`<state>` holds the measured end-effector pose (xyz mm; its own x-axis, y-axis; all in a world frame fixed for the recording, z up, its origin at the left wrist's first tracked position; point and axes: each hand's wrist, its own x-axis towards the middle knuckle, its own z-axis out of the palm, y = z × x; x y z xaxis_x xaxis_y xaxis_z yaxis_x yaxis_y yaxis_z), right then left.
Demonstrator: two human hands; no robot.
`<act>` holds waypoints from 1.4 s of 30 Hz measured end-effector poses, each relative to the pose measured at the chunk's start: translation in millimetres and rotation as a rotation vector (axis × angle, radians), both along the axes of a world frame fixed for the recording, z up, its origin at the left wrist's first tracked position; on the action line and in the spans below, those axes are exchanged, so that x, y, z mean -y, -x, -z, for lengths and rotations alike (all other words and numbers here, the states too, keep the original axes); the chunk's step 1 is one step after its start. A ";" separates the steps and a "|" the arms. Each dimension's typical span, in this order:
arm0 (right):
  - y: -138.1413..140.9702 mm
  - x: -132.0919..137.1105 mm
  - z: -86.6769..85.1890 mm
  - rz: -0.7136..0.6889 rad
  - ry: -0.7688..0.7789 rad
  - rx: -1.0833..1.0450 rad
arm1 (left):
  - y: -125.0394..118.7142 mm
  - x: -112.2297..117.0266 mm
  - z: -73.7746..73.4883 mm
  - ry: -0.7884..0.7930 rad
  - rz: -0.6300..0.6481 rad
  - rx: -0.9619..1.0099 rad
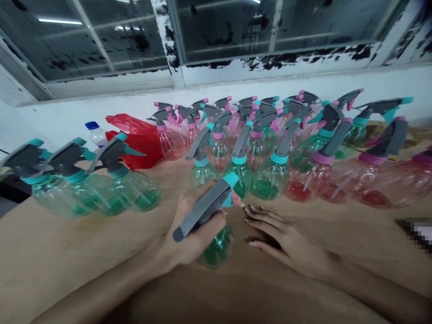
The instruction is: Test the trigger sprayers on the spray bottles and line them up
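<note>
My left hand (192,234) is wrapped round a green spray bottle (218,245) near the table's front. The bottle's grey trigger head (202,209), with a teal nozzle, lies over my fingers. My right hand (283,238) rests just right of the bottle, fingers stretched out towards it and lying flat on the wooden table (67,252). Nothing is in the right hand.
Several green and pink spray bottles (270,144) stand crowded across the back of the table under a window. Three green ones (101,184) stand at the left. A red plastic bag (138,135) and a blue-capped bottle (96,132) sit by the wall.
</note>
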<state>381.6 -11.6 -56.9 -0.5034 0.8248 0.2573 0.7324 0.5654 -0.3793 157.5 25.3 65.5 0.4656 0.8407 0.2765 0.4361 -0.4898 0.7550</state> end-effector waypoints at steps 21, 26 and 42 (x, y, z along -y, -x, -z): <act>1.3 0.8 -3.7 0.009 -0.010 -0.027 | -5.0 6.8 -3.0 0.088 -0.047 -0.068; 0.9 0.2 -3.0 0.002 -0.004 -0.013 | -5.5 6.1 -2.7 0.101 -0.048 -0.060; 0.3 0.1 -2.7 -0.007 -0.016 -0.055 | -4.6 5.6 -1.5 0.083 -0.053 -0.048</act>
